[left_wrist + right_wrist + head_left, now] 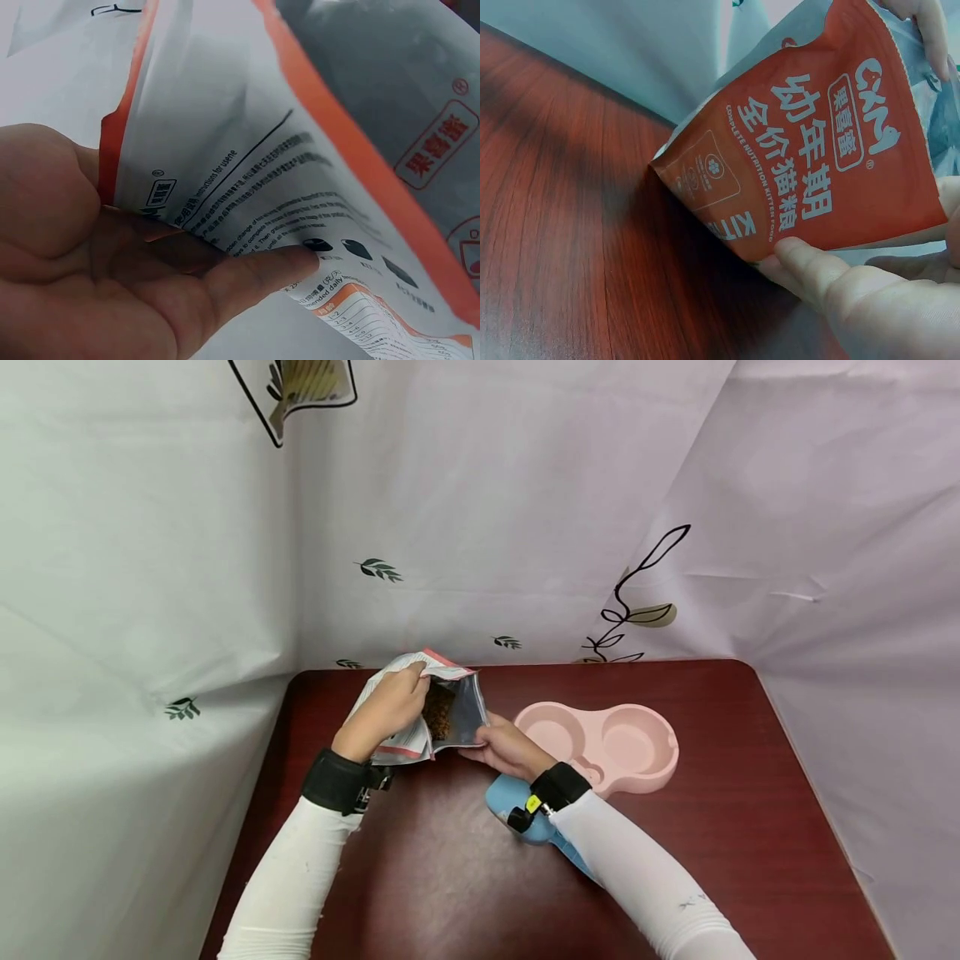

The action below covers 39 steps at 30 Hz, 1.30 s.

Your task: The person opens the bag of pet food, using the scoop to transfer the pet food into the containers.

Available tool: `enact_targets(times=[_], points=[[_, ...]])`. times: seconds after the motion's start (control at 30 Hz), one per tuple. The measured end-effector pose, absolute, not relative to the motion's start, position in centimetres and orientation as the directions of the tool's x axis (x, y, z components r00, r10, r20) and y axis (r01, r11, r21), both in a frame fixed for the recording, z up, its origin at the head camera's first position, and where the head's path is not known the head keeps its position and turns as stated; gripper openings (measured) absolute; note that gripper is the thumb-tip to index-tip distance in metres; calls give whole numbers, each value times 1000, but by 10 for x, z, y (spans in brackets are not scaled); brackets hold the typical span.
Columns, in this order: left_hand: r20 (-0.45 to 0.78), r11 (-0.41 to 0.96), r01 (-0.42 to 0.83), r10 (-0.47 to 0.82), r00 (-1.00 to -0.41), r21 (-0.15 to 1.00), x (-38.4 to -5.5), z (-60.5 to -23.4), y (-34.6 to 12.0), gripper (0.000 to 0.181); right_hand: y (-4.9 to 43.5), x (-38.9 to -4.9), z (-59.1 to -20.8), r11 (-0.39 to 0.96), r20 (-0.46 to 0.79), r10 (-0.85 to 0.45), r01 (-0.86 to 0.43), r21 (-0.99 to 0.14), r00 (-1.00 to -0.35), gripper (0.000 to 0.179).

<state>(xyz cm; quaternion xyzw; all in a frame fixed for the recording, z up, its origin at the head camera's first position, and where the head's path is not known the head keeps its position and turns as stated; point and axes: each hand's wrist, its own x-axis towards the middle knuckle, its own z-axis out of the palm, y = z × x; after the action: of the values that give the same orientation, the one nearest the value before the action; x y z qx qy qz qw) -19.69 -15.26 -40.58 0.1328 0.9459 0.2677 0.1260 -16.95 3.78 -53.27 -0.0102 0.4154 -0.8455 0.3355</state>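
Note:
A kitten food bag [468,706] is held tilted over the back left of the table, its mouth spread wide. Brown kibble [438,717] shows inside against the silvery lining. My left hand [390,703] grips the bag's white printed side near the top edge; in the left wrist view one finger lies along the printed text. With my right hand [512,748] I pinch the opposite edge of the mouth. The right wrist view shows the orange front of the bag, with its lower corner close to the tabletop, and right-hand fingers [817,274] along its lower side.
A pink double bowl [592,727] stands right of the bag, partly behind my right wrist. Under my right forearm lies a blue scoop [512,795], its handle partly covered by the sleeve. White patterned cloth [487,527] hangs behind the dark red table [435,877].

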Motion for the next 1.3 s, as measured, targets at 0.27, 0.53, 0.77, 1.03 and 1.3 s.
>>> enact_targets(times=[0.27,0.53,0.77,1.03,1.3], points=[[-158,816,170,302,-940,552,-196,-407,-153,50,47,-166,-533,-382,-283,-606,583,-717,-744,78],[-157,805,188,327,-932,562,-193,-410,-147,52,81,-151,-527,-192,-222,-555,383,-904,-802,62],[-173,805,191,340,-924,561,-191,-411,-145,54,130,-128,-519,73,-121,-489,98,-993,-864,56],[-180,797,187,346,-921,575,-189,-412,-143,55,174,-102,-513,168,14,-476,-107,-980,-879,55],[-161,798,197,343,-926,570,-187,-413,-143,54,194,-73,-513,458,197,-446,-412,-788,-873,59]])
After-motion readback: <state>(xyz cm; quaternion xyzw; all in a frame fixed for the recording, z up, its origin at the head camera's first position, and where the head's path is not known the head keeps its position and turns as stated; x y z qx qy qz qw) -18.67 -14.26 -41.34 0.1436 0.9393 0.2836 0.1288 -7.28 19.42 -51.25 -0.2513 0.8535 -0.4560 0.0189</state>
